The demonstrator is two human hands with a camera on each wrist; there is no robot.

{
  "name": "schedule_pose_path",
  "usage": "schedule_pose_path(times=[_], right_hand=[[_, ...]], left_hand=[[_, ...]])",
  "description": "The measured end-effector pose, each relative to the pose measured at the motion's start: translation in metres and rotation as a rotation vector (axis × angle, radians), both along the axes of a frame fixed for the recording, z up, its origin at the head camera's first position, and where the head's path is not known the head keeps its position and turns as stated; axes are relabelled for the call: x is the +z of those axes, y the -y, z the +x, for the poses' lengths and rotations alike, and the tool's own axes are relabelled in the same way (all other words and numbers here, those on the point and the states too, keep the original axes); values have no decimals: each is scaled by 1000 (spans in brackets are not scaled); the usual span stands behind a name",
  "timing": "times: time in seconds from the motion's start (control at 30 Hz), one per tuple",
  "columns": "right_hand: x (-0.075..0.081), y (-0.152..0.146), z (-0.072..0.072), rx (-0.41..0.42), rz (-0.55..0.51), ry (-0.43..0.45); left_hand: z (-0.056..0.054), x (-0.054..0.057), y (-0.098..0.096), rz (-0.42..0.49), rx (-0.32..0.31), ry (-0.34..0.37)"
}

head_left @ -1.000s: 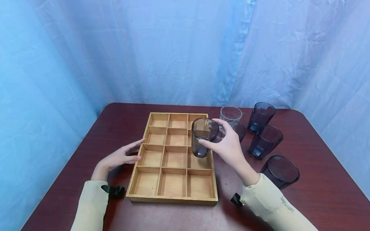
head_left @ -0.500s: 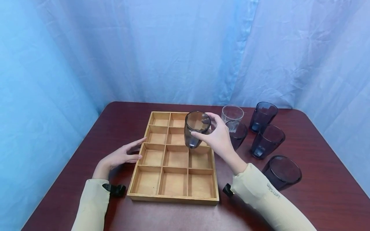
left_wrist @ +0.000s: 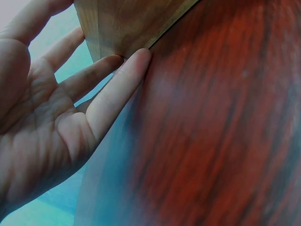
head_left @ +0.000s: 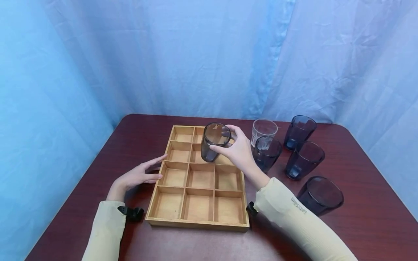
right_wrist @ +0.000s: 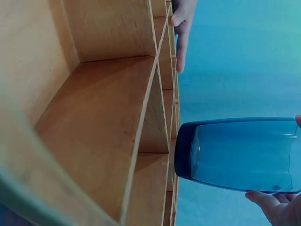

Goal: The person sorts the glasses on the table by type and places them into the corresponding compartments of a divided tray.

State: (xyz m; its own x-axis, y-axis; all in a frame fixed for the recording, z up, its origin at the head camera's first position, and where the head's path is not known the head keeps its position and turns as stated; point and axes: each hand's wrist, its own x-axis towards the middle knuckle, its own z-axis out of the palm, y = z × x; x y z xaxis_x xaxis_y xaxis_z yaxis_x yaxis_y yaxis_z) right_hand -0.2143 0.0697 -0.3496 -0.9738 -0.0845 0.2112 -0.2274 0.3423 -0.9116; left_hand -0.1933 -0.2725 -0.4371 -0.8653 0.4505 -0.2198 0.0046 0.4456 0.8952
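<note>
My right hand [head_left: 241,151] grips a dark, see-through drinking glass [head_left: 210,148] near its rim, thumb on the near side. It hangs upright above the middle and right columns of a wooden compartment box [head_left: 196,224]. In the right wrist view the glass [right_wrist: 235,153] has its thick base just over the dividers. My left hand [head_left: 138,177] lies at the box's left side with fingers spread and fairly straight. Up close in the left wrist view, fingertips of that hand [left_wrist: 51,113] touch the box's outer wall [left_wrist: 124,23].
Right of the box stand several dark glasses, among them a near one [head_left: 320,197], one beside the box [head_left: 266,154] and a far one [head_left: 299,133]. A clear glass [head_left: 263,131] stands behind. Blue curtains [head_left: 196,54] surround the dark red table [head_left: 183,246].
My right hand has carried the dark glass leftward and a little away from me, from the right column toward the middle one. My left hand stays at the box's side.
</note>
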Motion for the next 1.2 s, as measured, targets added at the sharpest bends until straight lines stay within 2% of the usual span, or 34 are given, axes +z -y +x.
schedule_pose_path(times=[0.37,0.77,1.2], right_hand=[[-3,9,-9,20,57,31],[-5,12,-14,34,109,76],[-2,16,-23,77,168,183]], left_hand=[[-1,1,1,43,1,24],[-1,0,1,43,4,27],[-1,-2,2,59,8,41]])
